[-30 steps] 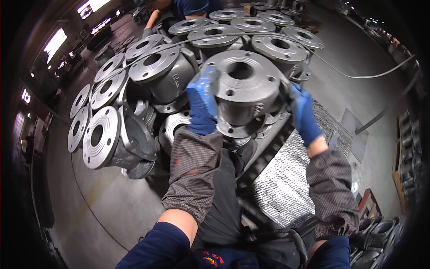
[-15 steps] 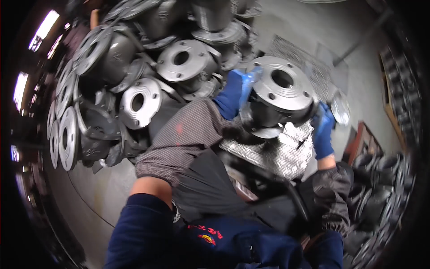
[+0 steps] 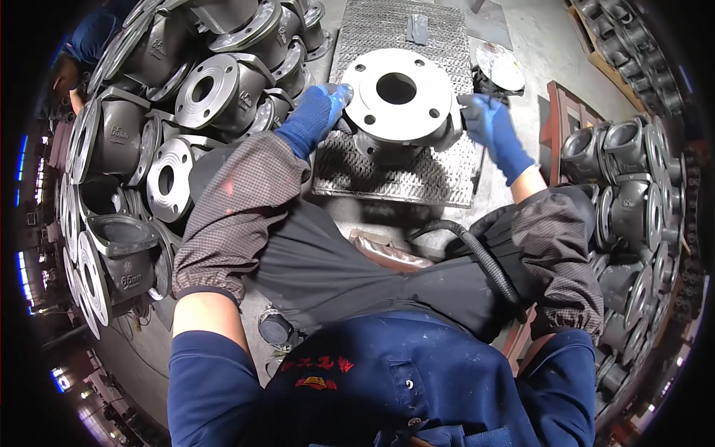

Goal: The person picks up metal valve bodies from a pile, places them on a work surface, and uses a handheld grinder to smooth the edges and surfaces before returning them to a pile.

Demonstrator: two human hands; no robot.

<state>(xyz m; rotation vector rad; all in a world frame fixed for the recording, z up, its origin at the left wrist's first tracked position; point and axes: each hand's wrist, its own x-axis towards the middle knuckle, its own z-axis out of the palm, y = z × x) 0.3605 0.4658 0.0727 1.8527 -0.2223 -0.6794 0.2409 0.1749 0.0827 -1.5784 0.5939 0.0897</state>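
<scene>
A black ribbed hose (image 3: 484, 261) crosses your dark apron just below your arms. Your left hand (image 3: 316, 115) and right hand (image 3: 491, 130), both in blue gloves, close a grip on opposite sides of the grey flanged valve body (image 3: 398, 100), which stands flange-up on the metal mesh mat (image 3: 417, 175). Left of it, more flanged castings (image 3: 171, 179) lie heaped on the floor.

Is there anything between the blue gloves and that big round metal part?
Nothing visible. The left hand and right hand are right at the two sides of the flanged valve body, which sits over the metal grating.
</scene>
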